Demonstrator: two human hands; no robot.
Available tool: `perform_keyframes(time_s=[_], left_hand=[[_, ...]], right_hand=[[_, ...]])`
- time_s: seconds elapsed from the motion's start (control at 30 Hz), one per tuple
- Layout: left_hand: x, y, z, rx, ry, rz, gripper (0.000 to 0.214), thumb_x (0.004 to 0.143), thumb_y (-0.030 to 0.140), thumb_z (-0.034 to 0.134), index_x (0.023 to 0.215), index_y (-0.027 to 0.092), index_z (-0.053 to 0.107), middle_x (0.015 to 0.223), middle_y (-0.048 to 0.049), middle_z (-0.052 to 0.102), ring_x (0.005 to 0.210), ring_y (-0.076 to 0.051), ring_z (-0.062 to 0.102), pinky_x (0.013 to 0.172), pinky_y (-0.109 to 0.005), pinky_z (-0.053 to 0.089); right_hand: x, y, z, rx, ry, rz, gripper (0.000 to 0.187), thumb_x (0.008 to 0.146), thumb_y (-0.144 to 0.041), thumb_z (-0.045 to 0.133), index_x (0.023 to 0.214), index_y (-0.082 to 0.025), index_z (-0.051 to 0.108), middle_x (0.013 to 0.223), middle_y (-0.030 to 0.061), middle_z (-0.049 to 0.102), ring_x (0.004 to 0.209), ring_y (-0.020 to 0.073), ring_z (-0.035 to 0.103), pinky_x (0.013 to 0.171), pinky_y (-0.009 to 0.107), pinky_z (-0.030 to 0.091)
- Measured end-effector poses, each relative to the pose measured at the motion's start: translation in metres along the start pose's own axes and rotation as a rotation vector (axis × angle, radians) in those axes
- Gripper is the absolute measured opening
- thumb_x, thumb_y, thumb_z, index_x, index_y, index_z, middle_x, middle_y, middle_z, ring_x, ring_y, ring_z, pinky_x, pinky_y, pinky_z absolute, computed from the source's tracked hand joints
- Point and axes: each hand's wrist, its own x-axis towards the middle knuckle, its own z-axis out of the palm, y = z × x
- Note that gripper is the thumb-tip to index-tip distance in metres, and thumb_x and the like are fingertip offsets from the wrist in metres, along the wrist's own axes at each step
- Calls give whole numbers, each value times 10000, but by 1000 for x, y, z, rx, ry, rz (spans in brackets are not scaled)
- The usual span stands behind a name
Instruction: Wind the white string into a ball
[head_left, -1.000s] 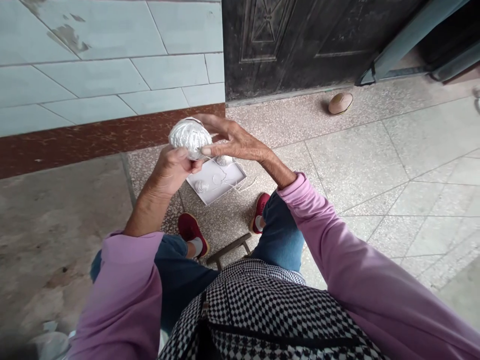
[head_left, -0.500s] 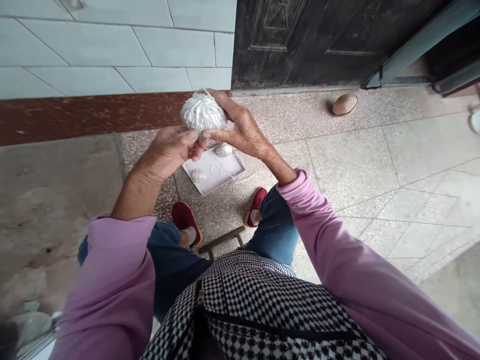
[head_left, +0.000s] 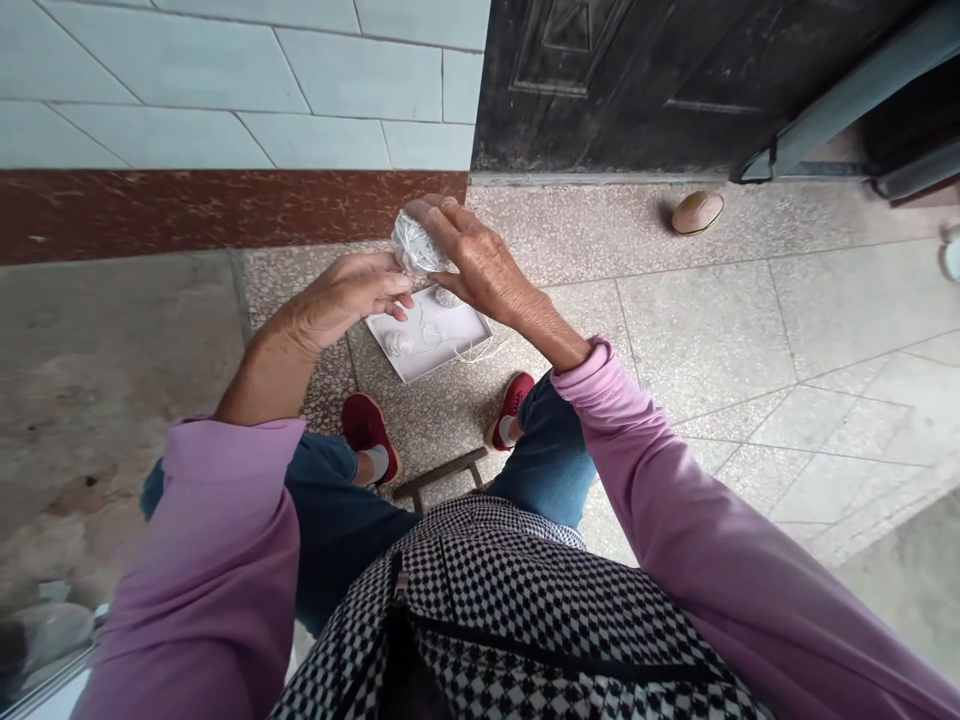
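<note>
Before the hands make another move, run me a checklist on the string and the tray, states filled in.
1. Right hand holding the large white ball: ok, its fingers curve over the ball's right side.
2. Left hand touching that ball: cannot tell; its fingertips are close below it.
3. Left small ball inside the white tray: ok.
4. Right small ball free of tangles: cannot tell; the right hand partly hides it.
5. Loose strands kept within the tray: not ok, some extend past its right edge.
6. Red shoes clear of the tray: ok.
</note>
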Motion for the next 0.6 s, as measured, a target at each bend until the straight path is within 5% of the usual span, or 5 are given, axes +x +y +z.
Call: perform_keyframes(time_s=[0.17, 0.33, 0.43, 0.6], left_hand=[[6, -11, -6, -126, 72, -56, 704, 934, 751, 1100, 1154, 186, 743, 938, -103, 828, 833, -249, 848, 763, -374, 725], [3, -6, -6, -78, 95, -33, 635, 899, 650, 1119, 1120, 170, 767, 982, -119, 876, 808, -242, 860, 710, -330, 690], [-3, 2, -7, 4, 81, 0, 631, 940, 690, 1089, 1124, 164, 793, 1088, -152, 903, 899, -256, 890, 729, -314, 696], [-8, 10, -10, 75, 14, 127, 744, 984, 878, 1052, 1112, 200, 777, 782, -2, 674, 640, -150, 647, 616, -285, 591]], right_hand=[[-3, -29, -7, 34, -75, 38, 746, 1180, -168, 753, 1904, -346, 761, 2081, 1, 532, 1985, 357, 420, 1697, 569, 325], [-1, -30, -3, 155, -51, 27, 743, 1165, -255, 898, 1890, -376, 784, 2026, 14, 611, 1999, 417, 393, 1687, 603, 361], [-1, -26, -2, 118, -46, -10, 798, 1145, -156, 836, 1926, -294, 752, 2018, 43, 620, 1979, 396, 440, 1678, 584, 390], [-5, -22, -2, 63, -20, -68, 973, 1071, -3, 751, 1997, -295, 687, 2084, 3, 529, 1990, 336, 427, 1697, 504, 335]])
